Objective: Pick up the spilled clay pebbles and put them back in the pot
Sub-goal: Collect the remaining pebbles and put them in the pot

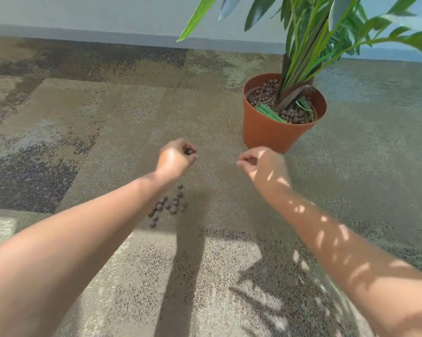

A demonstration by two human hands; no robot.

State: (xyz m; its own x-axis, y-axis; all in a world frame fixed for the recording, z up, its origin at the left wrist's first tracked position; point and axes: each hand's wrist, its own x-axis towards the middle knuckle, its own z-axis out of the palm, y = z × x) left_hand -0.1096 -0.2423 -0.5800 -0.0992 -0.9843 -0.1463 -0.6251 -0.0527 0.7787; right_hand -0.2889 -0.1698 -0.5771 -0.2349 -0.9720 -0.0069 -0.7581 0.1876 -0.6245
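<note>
Clay pebbles (169,207) lie scattered in a loose cluster on the carpet (107,122), low of centre, partly tucked under my left forearm. The pot (273,132), terracotta-coloured and upright, stands well apart from them at about 2 o'clock, its surface already layered with the same pebbles around the stems of a leafy plant (309,45).

My left hand (177,158) hovers above the carpet at 12 o'clock from the spill, curled closed, with dark pebbles showing in the crook of the fingers. My right hand (261,164) hangs level with it, just below the pot's base, fingertips pinched together on what looks like a single small pebble, though shadow blurs it.

The relation that counts: the pot lies at 1 o'clock from both hands, and the right is plainly the nearer, almost beneath the rim, while the left has open carpet to cross. I judge both hands loaded and bound for the pot, with the right likely to empty first. The spill on the floor is not yet cleared; a good number of pebbles wait for another pass.
</note>
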